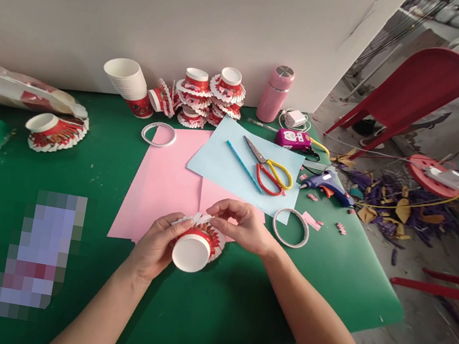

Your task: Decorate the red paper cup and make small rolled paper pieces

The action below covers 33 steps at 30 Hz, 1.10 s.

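In the head view, the paper cup [191,252] is held above the near part of the green table [97,173], just this side of the pink paper [165,185], its round base turned toward the wearer and its cut rim spread outward in strips [218,247]. The step looks like bending those strips one by one. To do it well, I would steady the cup's wall without squeezing it out of round, take each strip close to its root, and crease it at the same angle as its neighbour. Tugging outward could tear a cut further down the wall; turning the cup a little between strips should keep the work within easy reach.

The left hand [158,245] is closed around the cup's side, thumb over the fringe. The right hand [242,224] has thumb and forefinger brought together on a white strip at the far edge, other fingers curled.
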### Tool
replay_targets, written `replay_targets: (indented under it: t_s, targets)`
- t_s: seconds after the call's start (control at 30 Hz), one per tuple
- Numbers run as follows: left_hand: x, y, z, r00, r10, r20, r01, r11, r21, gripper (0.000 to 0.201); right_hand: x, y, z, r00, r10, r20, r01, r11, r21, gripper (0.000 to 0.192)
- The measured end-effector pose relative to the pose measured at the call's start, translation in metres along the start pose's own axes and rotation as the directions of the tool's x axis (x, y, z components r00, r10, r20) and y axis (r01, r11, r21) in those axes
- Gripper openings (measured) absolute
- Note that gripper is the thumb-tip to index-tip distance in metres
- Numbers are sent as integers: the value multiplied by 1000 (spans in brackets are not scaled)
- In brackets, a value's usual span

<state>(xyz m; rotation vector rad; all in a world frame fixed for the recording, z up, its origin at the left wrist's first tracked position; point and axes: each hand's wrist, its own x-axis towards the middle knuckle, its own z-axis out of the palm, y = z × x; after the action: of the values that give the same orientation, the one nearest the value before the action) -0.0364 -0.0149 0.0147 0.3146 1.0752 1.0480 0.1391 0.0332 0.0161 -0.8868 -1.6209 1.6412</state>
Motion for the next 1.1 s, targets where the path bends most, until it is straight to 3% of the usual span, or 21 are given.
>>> replay_targets:
  t_s: [0.23, 0.4, 0.67, 0.9, 1.1]
  targets:
    - [0, -1, 2, 1000, -15, 21, 15, 1000, 20, 20, 0, -5, -5, 998, -49, 28, 53, 989, -141, 15]
    - [1, -3, 2, 999, 29, 35, -31, 998, 58, 18, 0, -9, -7, 998, -15, 55, 24, 985, -173, 14]
    - [0, -5, -1, 996, 56, 74, -68, 984, 167, 20, 1, -6, -6, 998, 27, 64, -17, 988, -156, 17]
    - [-1, -4, 0, 995, 94, 25, -97, 983, 155, 20, 0, -6, -7, 997, 73, 33, -70, 993, -97, 27]
    - [-2, -6, -1, 992, 116, 48, -123, 977, 174, 18, 1, -5, -9, 988, 130, 84, -126, 991, -52, 31]
